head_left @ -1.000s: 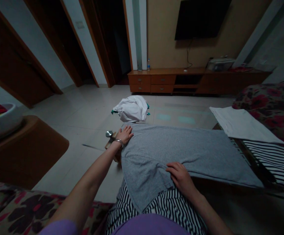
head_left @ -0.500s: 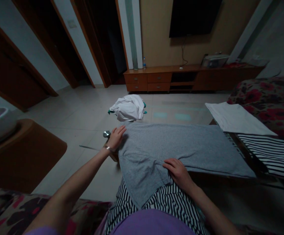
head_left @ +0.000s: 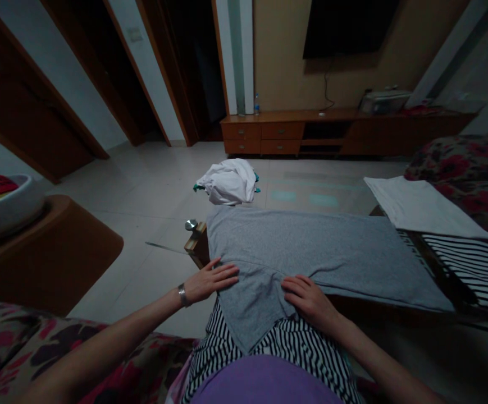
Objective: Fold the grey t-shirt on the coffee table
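Observation:
A grey T-shirt [head_left: 294, 241] lies long and folded over on a low table, its near left corner hanging down onto the lap in striped black-and-white cloth [head_left: 311, 348]. My left hand [head_left: 210, 280] rests palm down on the shirt's left edge, fingers stretched out, so it is open. Nearer the middle, my right hand [head_left: 309, 297] lies on the shirt's front edge beside a few creases. Its fingers are slightly bent and laid on the fabric, not gripping it. Most of the table is hidden under the shirt; a wooden corner [head_left: 197, 244] shows at left.
A white folded cloth [head_left: 427, 207] and a striped folded garment [head_left: 475, 269] lie to the right. Beyond the table is a bunched white garment [head_left: 229, 182] with green trim. At left, a white basin [head_left: 12, 205] stands on a brown rounded stand [head_left: 62, 241].
My left hand has moved from the shirt's far left corner back toward me, onto its left edge. My right hand stays at nearly the same spot on the shirt. The view has shifted slightly left.

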`<state>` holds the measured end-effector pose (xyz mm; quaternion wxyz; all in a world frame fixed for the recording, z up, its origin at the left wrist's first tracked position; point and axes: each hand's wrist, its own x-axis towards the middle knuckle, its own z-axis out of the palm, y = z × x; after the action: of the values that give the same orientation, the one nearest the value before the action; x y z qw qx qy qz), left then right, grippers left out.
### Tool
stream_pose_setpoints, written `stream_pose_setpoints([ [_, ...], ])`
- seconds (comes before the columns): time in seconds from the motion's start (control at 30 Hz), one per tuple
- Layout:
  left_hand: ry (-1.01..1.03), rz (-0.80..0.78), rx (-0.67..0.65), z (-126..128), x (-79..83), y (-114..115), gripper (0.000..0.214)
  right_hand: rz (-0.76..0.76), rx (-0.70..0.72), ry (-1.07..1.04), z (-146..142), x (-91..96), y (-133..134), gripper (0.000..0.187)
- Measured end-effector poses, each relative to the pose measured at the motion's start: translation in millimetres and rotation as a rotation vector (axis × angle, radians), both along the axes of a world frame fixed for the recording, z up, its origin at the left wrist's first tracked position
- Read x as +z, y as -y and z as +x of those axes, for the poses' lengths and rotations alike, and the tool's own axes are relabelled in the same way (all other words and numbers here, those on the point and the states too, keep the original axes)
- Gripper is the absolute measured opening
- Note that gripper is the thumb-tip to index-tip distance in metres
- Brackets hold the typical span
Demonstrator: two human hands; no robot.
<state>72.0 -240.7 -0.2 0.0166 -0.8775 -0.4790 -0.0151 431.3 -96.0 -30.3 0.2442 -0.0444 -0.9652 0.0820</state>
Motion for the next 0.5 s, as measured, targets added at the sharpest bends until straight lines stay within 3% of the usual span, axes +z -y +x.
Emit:
stream_pose_setpoints([
  [0.23, 0.277, -0.204, 0.061, -8, 16.9, -2, 0.044, -0.084, 0.068, 0.023, -1, 8.4, -2, 0.024],
  [0.33, 0.484, -0.384, 0.182, -14, 28.8, -13, 0.032, -0.249, 0.076, 0.059, -4, 15.8, -5, 0.026],
  [0.4, 0.669, -0.521, 0.371, -17, 36.7, -27, 0.031, -0.477, -0.049, 0.052, -9, 20.0, -13, 0.024],
  [0.5, 0.938, -0.659, 0.705, -21, 43.1, -50, 0.035, -0.804, -0.434, -0.041, -22, 21.8, -33, 0.023],
])
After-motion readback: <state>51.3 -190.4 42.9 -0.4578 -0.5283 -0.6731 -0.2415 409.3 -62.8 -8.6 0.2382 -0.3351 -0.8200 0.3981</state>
